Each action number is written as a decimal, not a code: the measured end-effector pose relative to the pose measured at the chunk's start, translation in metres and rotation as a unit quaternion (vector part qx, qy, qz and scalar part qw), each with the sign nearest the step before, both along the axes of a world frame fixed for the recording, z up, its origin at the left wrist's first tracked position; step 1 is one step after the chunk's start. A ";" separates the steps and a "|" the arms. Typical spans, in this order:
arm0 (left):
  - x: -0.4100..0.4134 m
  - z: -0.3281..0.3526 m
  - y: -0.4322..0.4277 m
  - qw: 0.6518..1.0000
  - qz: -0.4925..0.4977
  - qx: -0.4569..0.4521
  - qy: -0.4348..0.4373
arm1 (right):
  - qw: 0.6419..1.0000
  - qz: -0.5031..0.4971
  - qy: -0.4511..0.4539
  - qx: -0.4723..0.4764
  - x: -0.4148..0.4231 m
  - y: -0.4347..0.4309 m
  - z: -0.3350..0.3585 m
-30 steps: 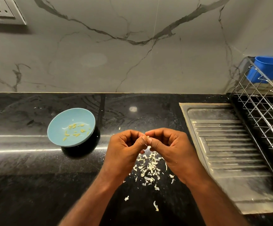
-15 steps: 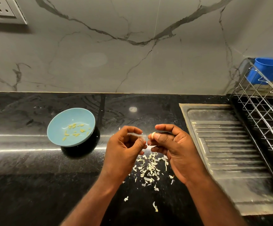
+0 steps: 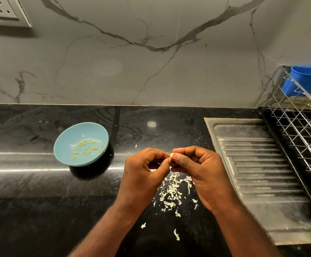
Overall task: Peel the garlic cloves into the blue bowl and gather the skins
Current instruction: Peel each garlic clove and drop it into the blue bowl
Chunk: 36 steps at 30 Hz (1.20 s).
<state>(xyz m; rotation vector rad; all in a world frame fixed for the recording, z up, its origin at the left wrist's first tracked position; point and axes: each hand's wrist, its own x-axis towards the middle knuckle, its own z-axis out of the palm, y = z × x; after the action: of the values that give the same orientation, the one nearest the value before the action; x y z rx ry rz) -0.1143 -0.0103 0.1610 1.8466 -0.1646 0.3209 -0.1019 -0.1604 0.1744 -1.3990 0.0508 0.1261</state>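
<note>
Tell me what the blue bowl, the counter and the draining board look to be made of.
Blue bowl: likely glazed ceramic or melamine; smooth, softly glossy, uniform colour.
Counter: polished black stone, probably granite; it mirrors the light as a bright streak and shows faint speckle.
Draining board: stainless steel, brushed and dull; grey metal sheen with pressed ribs.

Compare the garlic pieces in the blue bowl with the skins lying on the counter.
The garlic pieces are yellowish; the skins are whitish. The pieces look oval and even, the skins thin and ragged. The pieces sit spread inside the blue bowl, the skins lie piled and strewn on the black counter. Both are small and lie loose.
</note>
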 end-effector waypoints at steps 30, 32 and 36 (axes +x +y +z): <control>0.000 0.009 0.006 0.998 -0.008 -0.045 0.031 | 0.998 0.021 -0.039 -0.033 -0.005 0.009 0.004; 0.000 0.010 0.007 0.999 -0.006 -0.038 0.030 | 0.998 0.023 -0.042 -0.040 -0.005 0.009 0.004; 0.001 0.011 0.009 0.999 -0.006 -0.026 0.037 | 0.997 0.019 -0.046 -0.051 -0.007 0.011 0.004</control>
<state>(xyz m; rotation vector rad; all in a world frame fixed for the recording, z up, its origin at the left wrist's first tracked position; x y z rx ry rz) -0.1128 -0.0012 0.1720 1.8030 -0.1139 0.2456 -0.1090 -0.1494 0.1780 -1.5070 -0.0469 0.0923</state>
